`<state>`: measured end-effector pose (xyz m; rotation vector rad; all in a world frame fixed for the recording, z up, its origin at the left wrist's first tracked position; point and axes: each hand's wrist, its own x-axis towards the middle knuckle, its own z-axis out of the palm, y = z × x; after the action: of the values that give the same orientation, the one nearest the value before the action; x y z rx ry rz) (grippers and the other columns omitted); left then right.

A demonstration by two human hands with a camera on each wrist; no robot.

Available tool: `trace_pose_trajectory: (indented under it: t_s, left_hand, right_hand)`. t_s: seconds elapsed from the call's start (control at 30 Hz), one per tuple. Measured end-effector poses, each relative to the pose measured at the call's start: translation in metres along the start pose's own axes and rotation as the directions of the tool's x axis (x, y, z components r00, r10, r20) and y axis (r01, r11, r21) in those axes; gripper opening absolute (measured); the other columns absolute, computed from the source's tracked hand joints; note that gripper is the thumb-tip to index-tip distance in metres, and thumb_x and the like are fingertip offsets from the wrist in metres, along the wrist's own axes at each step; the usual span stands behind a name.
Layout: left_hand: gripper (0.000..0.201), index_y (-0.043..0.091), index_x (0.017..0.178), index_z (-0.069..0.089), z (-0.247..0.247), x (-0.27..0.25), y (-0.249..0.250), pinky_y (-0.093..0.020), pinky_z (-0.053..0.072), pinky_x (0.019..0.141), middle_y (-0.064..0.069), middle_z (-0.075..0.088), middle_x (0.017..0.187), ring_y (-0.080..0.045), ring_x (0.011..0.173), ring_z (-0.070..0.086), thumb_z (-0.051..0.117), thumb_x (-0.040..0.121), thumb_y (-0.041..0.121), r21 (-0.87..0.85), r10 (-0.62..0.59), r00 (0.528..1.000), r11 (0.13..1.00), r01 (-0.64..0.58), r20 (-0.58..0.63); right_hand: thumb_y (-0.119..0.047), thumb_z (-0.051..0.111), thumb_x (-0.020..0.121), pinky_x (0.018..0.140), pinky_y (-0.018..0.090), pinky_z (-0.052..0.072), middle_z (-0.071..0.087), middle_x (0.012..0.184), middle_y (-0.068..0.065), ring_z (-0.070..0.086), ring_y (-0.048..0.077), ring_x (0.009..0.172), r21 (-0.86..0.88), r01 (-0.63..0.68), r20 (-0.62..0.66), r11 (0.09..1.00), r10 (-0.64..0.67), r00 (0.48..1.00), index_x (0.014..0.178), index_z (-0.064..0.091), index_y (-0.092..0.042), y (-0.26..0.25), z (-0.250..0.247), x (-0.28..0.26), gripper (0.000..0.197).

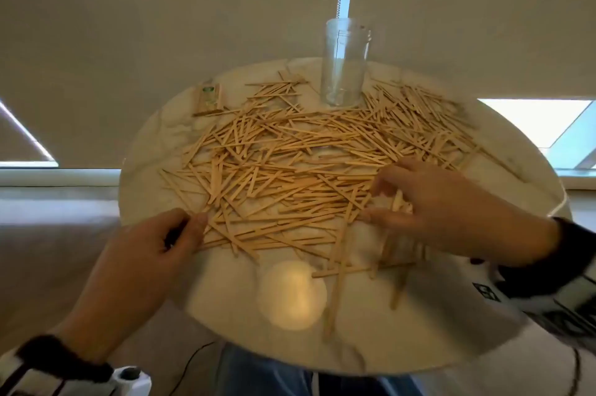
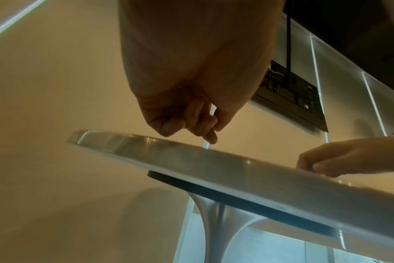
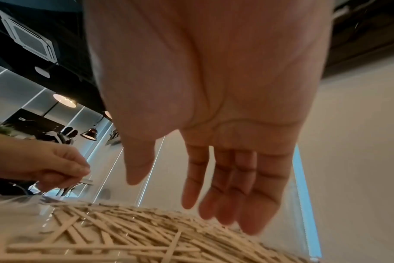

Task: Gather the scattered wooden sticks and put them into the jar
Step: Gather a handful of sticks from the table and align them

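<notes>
No text could be read. The small packet point(image 1: 209, 99) on the table point(image 1: 419, 315) bore a green mark, and the wrist strap point(image 1: 487, 294) a black pattern, both illegible.

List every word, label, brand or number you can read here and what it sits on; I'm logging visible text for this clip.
No text can be read in any view.
Small flat wooden-coloured packet with a green mark at the far left of the round white marble-look table: print too small and blurred to read.
Black-and-white pattern on the wrist strap: a marking, not legible words.
Clear empty glass jar and scattered wooden sticks: no lettering visible.
</notes>
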<state>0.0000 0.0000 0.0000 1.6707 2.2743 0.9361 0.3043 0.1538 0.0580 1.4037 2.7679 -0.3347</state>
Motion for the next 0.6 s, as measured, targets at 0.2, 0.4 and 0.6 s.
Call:
trace_pose_trajectory:
  t_s: [0.2, 0.4, 0.6]
  left_hand:
    - [0.045, 0.018, 0.074, 0.066, -0.002, 0.013, 0.006, -0.037, 0.049, 0.065, -0.001, 0.063, 0.062, -0.011, 0.061, 0.058, 0.048, 0.093, 0.056, 0.068, 0.02, 1.0, 0.998, -0.02, 0.007]
    - [0.036, 0.02, 0.073, 0.068, -0.015, 0.03, 0.006, -0.017, 0.035, 0.054, 0.003, 0.054, 0.056, -0.003, 0.058, 0.052, 0.055, 0.098, 0.043, 0.134, 0.102, 0.994, 0.985, -0.107, 0.044]
    - [0.034, 0.024, 0.078, 0.071, -0.044, 0.06, -0.008, -0.028, 0.041, 0.058, 0.003, 0.061, 0.065, -0.01, 0.058, 0.054, 0.054, 0.097, 0.046, 0.216, 0.059, 0.986, 0.972, -0.092, 0.154]
  right_hand:
    - [-0.087, 0.067, 0.059, 0.109, 0.045, 0.042, 0.033, 0.15, 0.008, 0.043, 0.031, 0.132, -0.208, 0.114, 0.262, 0.971, -0.057, 0.963, 0.155, 0.022, -0.024, -0.016, 0.011, 0.05, 0.123]
    - [-0.079, 0.074, 0.06, 0.097, 0.043, 0.049, 0.051, 0.128, 0.009, 0.052, 0.027, 0.113, -0.244, 0.12, 0.228, 0.962, -0.064, 0.972, 0.134, 0.048, -0.016, -0.024, 0.009, 0.076, 0.101]
    - [-0.077, 0.063, 0.075, 0.096, 0.039, 0.046, 0.05, 0.132, 0.01, 0.051, 0.029, 0.117, -0.249, 0.135, 0.206, 0.959, -0.084, 0.975, 0.137, 0.05, -0.021, -0.027, 0.013, 0.081, 0.085]
